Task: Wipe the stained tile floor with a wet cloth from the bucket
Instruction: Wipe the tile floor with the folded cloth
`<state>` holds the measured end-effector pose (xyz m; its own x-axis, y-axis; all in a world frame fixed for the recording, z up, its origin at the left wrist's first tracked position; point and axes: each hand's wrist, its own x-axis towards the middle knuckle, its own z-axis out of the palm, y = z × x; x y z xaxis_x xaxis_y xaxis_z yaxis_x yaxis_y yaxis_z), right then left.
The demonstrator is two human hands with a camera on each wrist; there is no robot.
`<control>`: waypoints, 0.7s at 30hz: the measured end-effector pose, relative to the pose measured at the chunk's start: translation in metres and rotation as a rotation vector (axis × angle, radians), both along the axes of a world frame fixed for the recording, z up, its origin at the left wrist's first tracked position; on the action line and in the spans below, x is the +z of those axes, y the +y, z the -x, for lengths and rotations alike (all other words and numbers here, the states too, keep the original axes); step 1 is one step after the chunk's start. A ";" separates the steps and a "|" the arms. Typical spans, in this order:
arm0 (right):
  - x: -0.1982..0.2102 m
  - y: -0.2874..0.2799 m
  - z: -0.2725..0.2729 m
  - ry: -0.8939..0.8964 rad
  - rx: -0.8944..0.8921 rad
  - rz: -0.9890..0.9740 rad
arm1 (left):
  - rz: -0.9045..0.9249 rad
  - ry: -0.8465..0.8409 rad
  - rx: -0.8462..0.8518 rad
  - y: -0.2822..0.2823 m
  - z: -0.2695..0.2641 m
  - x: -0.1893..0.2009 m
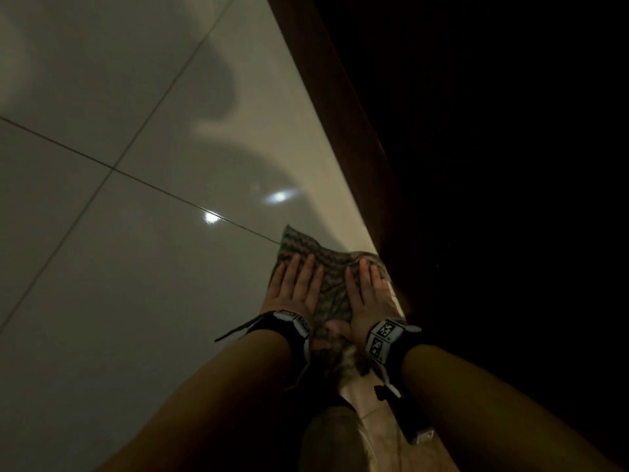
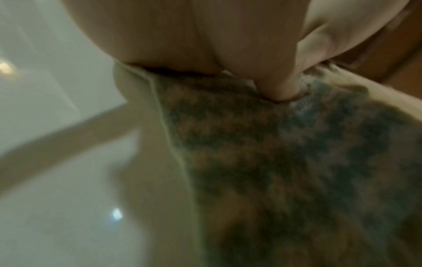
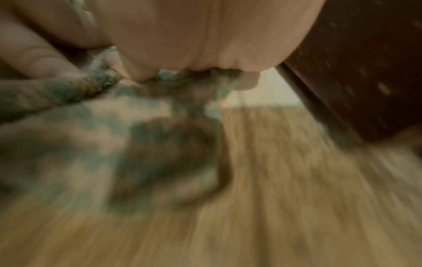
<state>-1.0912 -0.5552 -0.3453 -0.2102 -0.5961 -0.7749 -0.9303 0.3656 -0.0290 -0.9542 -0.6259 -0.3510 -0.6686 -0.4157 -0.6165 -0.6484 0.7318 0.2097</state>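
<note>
A patterned grey-green cloth (image 1: 326, 264) lies flat on the glossy pale tile floor (image 1: 102, 267), right beside a dark wooden edge. My left hand (image 1: 296, 284) presses on the cloth's left part with straight fingers. My right hand (image 1: 366, 294) presses on its right part, fingers straight too, thumb near the left thumb. In the left wrist view the cloth (image 2: 274, 162) fills the lower right under my palm (image 2: 182, 36). The right wrist view is blurred; the cloth (image 3: 80, 135) bunches under my palm (image 3: 205, 36). No bucket is in view.
A dark wooden furniture base (image 1: 357, 131) runs diagonally along the right of the tiles, with blackness beyond it. Grout lines (image 1: 112, 170) cross the floor. Light spots (image 1: 279, 197) reflect off the tiles ahead. My knee (image 1: 330, 437) is at the bottom.
</note>
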 end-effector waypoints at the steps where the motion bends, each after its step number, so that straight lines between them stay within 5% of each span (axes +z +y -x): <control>1: 0.000 -0.006 0.002 -0.001 0.012 -0.005 | -0.009 0.006 0.004 -0.004 0.001 0.000; 21: -0.001 -0.211 0.019 -0.024 0.053 0.150 | 0.074 -0.082 0.230 -0.183 0.011 -0.008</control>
